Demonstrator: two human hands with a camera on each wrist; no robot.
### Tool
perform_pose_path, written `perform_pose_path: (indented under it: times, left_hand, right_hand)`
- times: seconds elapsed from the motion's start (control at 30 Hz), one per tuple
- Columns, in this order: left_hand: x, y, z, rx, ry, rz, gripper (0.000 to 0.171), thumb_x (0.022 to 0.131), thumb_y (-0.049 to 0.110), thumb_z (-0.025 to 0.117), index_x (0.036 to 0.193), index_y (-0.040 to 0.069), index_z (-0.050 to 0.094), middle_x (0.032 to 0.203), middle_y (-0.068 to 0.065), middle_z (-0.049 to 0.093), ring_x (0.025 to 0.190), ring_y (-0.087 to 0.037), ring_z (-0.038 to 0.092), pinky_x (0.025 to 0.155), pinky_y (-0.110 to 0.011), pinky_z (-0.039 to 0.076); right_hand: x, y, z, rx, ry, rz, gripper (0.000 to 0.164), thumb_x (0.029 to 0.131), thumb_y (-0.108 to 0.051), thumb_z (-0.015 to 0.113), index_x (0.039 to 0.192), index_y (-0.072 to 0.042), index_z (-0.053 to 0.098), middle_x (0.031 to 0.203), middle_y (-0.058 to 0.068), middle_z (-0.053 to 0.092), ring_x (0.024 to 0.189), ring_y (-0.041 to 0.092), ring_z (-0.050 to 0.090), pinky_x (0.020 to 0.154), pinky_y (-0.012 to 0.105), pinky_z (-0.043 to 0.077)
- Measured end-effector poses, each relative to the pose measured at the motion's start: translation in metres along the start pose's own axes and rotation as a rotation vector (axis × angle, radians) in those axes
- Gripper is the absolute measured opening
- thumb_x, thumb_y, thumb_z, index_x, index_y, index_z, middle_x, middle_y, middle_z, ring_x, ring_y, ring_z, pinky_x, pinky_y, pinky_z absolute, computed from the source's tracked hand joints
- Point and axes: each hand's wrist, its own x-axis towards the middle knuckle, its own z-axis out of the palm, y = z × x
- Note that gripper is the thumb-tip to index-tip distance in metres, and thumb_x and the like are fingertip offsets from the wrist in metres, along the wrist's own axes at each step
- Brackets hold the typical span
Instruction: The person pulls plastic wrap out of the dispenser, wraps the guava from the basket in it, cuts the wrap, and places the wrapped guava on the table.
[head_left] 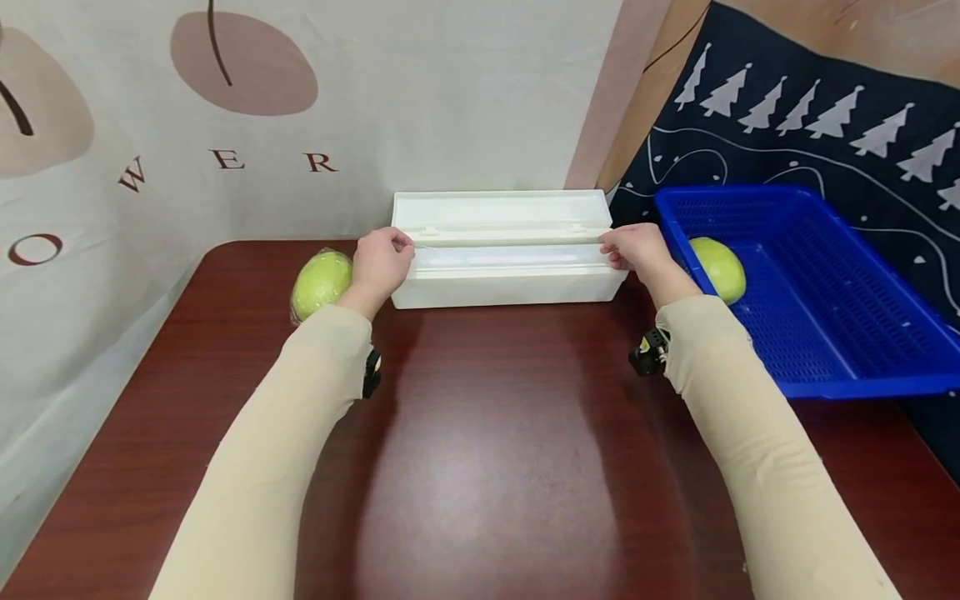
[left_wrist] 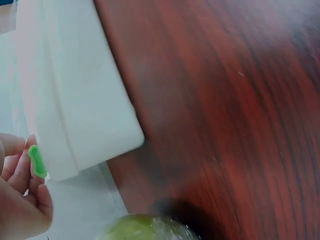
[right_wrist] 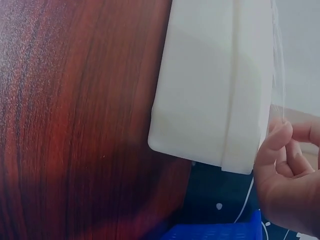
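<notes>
A long white cling film dispenser [head_left: 510, 287] stands at the table's back with its lid [head_left: 502, 206] raised behind it. My left hand [head_left: 381, 262] is at the dispenser's left end, thumb and fingertips pinching the clear film's edge. A small green piece [left_wrist: 37, 161] shows beside those fingers in the left wrist view. At the other end, my right hand [head_left: 637, 248] pinches the opposite corner of the cling film [right_wrist: 280, 65], which shows as thin, shiny folds running up from the fingertips. Left of my left hand sits a pale green round fruit [head_left: 321, 285] wrapped in clear film.
On the right a blue plastic basket [head_left: 847, 387] holds another green fruit [head_left: 718, 268] against its left wall. The brown wooden table [head_left: 480, 450] stretches out in front. A pale printed cloth [head_left: 465, 100] hangs behind, and a dark tree-patterned cloth [head_left: 795, 154] lies behind the basket.
</notes>
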Motion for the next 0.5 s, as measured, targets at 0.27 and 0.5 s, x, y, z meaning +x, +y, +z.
perform_pose_path:
  times: [0.27,0.5]
  left_hand:
    - [0.005,0.011,-0.005,-0.237,0.001,-0.241,0.032,0.094,0.027,0.051,0.107,0.005,0.070,0.118,-0.012,0.064,0.109,-0.023,0.055,0.089,-0.035,0.045]
    - [0.006,0.023,-0.008,-0.293,0.066,-0.355,0.028,0.089,0.023,0.057,0.109,0.008,0.070,0.121,-0.008,0.063,0.118,-0.022,0.052,0.097,-0.033,0.044]
  right_hand:
    - [0.001,0.000,0.000,0.070,-0.002,-0.013,0.032,0.089,-0.011,0.060,0.118,0.003,0.058,0.056,-0.010,0.055,0.049,0.002,0.053,0.051,0.012,0.048]
    - [0.000,-0.004,0.000,0.167,0.040,0.025,0.030,0.089,-0.006,0.059,0.119,0.000,0.057,0.061,-0.007,0.056,0.050,0.003,0.055,0.053,0.012,0.049]
